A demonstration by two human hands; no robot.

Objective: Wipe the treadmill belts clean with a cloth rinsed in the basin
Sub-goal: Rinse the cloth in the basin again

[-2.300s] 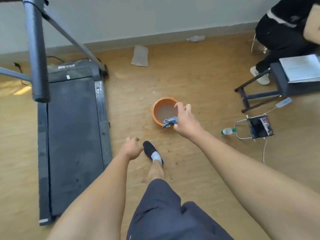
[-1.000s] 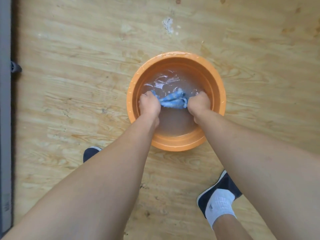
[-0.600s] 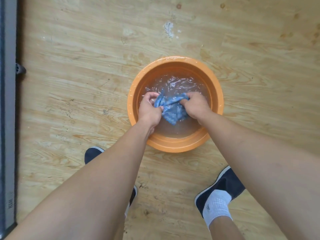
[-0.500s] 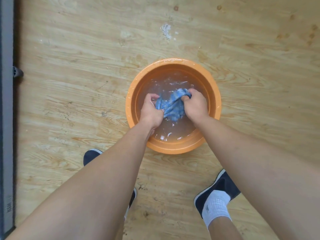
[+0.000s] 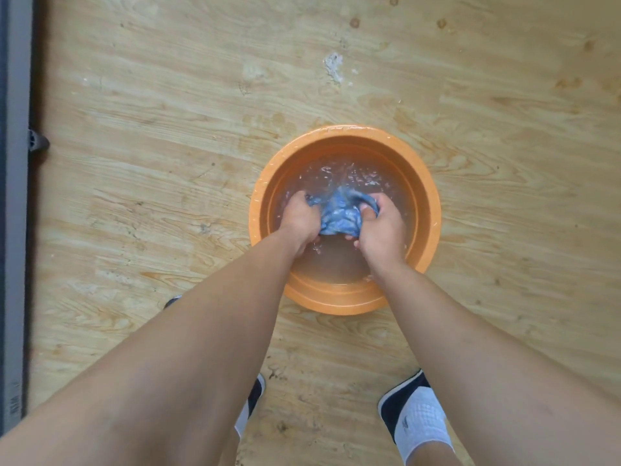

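No legible text — only blurred, unreadable marks on the treadmill rail (image 5: 16, 230) and the white sock (image 5: 418, 425)

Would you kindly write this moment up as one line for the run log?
phase: rinsing | left hand: grips cloth | right hand: grips cloth | cloth: bunched, in basin

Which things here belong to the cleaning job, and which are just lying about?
Job: cloth, gripped by left hand and right hand; basin; treadmill edge, far left.
Lying about: white smudge on the floor.
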